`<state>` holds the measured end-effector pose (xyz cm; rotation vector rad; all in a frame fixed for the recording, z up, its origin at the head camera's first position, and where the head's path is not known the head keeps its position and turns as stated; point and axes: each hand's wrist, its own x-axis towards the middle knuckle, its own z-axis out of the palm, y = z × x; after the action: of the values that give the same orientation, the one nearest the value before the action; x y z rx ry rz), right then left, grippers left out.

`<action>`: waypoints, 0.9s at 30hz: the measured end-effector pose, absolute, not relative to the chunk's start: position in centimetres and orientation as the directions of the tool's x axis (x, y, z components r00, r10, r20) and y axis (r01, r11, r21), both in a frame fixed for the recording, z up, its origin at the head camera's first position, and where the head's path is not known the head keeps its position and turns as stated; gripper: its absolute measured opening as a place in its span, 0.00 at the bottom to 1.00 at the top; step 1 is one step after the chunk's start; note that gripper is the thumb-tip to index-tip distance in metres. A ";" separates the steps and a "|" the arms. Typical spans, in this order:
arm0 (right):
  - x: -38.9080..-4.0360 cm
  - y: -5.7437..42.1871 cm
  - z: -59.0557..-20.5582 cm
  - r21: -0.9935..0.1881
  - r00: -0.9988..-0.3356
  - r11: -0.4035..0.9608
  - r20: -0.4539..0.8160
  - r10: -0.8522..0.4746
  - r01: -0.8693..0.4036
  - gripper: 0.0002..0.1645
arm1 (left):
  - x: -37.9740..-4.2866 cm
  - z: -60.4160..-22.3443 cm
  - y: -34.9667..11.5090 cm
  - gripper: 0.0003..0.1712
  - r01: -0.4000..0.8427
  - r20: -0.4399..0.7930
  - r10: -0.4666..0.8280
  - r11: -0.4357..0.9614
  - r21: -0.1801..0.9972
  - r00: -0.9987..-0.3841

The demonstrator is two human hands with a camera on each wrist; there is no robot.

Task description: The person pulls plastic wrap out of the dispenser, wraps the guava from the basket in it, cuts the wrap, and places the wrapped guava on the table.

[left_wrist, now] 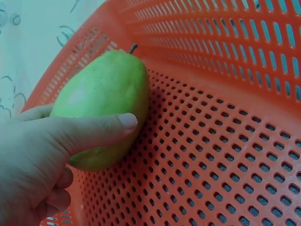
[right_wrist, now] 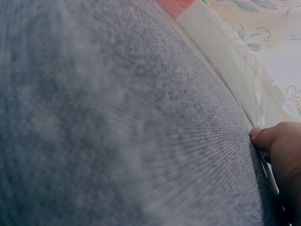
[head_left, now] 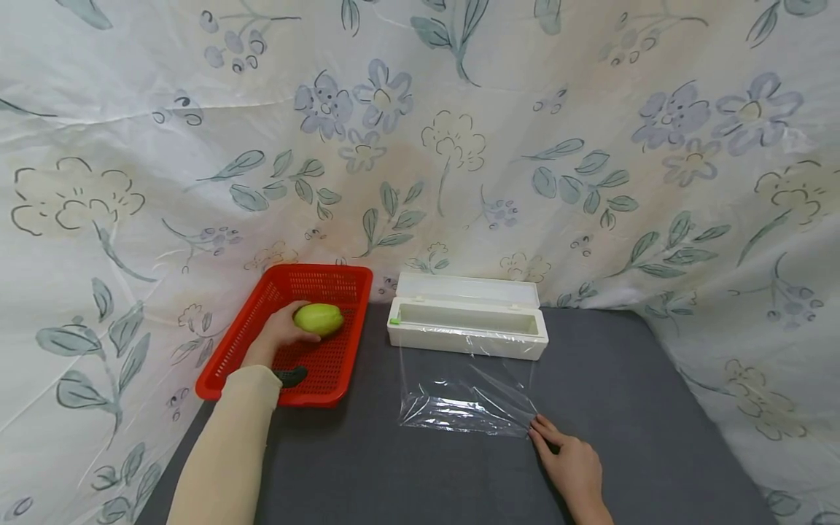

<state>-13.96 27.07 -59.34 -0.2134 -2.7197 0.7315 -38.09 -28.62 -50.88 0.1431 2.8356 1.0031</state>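
In the head view my left hand (head_left: 284,326) is inside the red plastic basket (head_left: 357,306), gripping a yellow-green pear (head_left: 319,319). The left wrist view shows the pear's dark stem and my thumb (left_wrist: 106,129) laid along its side, with the other fingers mostly hidden behind it. My right hand (head_left: 572,467) pinches the near right corner of a clear sheet of cling film (head_left: 459,405). That film stretches forward over the table from a white dispenser box (head_left: 466,344) whose lid stands open.
A dark green cucumber-like vegetable (head_left: 291,376) lies in the basket's near part, partly covered by my left sleeve (head_left: 230,445). A small green tab (head_left: 394,321) sits on the box's left end. Grey cloth (head_left: 630,379) covers the table, and a flowered curtain (head_left: 459,146) hangs behind.
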 end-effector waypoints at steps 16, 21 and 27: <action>-14.0 27.1 -59.5 -0.499 -0.933 0.865 0.288 0.217 0.047 0.14 | -37.6 -50.4 -28.3 0.56 0.024 -0.089 0.095 0.807 0.590 -0.992; -14.0 27.0 -59.6 -0.497 -0.925 0.867 0.312 0.215 0.034 0.14 | -37.3 -49.9 -28.2 0.55 0.010 -0.091 0.082 0.798 0.603 -0.992; -14.0 27.1 -59.7 -0.499 -0.922 0.866 0.324 0.212 0.024 0.13 | -37.1 -49.6 -28.0 0.52 -0.002 -0.076 0.055 0.801 0.598 -0.996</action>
<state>-14.02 27.06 -59.66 -0.1751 -2.6668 0.7066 -37.10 -27.95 -49.63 0.0426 2.8961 0.9616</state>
